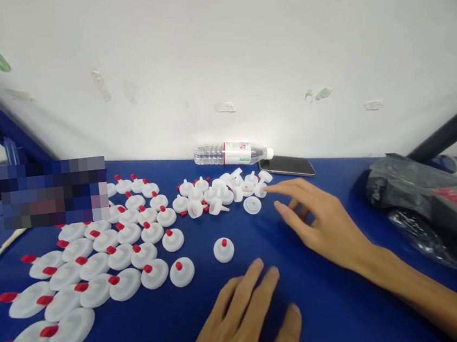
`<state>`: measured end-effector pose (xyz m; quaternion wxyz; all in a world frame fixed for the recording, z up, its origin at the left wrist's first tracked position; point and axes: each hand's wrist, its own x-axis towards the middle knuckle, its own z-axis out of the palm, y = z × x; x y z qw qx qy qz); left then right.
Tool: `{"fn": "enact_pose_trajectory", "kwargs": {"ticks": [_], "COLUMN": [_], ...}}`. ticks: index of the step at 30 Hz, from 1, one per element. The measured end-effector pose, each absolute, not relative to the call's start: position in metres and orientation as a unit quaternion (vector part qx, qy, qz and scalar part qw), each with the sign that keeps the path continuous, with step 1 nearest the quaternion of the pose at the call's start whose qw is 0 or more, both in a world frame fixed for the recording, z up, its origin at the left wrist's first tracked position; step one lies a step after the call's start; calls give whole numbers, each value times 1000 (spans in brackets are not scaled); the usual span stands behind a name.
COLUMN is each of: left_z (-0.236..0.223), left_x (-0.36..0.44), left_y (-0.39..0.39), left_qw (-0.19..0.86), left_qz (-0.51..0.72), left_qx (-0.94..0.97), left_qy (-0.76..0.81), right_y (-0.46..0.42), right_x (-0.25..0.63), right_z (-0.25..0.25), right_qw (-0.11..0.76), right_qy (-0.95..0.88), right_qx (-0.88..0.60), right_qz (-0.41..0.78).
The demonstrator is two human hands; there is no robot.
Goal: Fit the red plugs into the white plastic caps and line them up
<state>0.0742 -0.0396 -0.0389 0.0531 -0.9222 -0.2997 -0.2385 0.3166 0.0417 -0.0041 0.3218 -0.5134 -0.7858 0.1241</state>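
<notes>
My left hand [244, 321] lies palm down over the blue tabletop with its fingers stretched out, holding nothing. Just beyond its fingertips stands a white disc-shaped cap with a red tip [224, 250]. My right hand [319, 218] reaches in from the right, thumb and index finger apart. Its index fingertip is at the right edge of a heap of small white plastic nozzle caps [224, 190]; whether it touches one I cannot tell. A flat white cap [252, 205] lies left of my right thumb. Several red-tipped white caps [121, 258] stand in rows at the left.
A clear plastic bottle [232, 153] lies along the wall, beside a dark phone [289, 165]. A black object wrapped in clear plastic [432, 209] sits at the right. A blue metal frame [12, 150] and a white cable [2, 252] are at the left.
</notes>
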Motion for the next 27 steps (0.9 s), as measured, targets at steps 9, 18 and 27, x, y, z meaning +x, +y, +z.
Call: {"fn": "enact_pose_trajectory", "kwargs": {"ticks": [9, 18, 27], "left_z": [-54, -57, -54], "left_x": [73, 73, 74], "left_y": [-41, -40, -42], "left_qw": [118, 87, 112], "left_qz": [-202, -243, -247], "left_qx": [-883, -869, -860], "left_qy": [-408, -423, -432], "right_y": [41, 37, 25], "right_x": [315, 310, 305], "right_z": [-11, -8, -12], "right_qw": [188, 234, 241], "right_qy": [-840, -862, -882], "right_qx": [-498, -412, -374], "right_qz": [103, 178, 154]}}
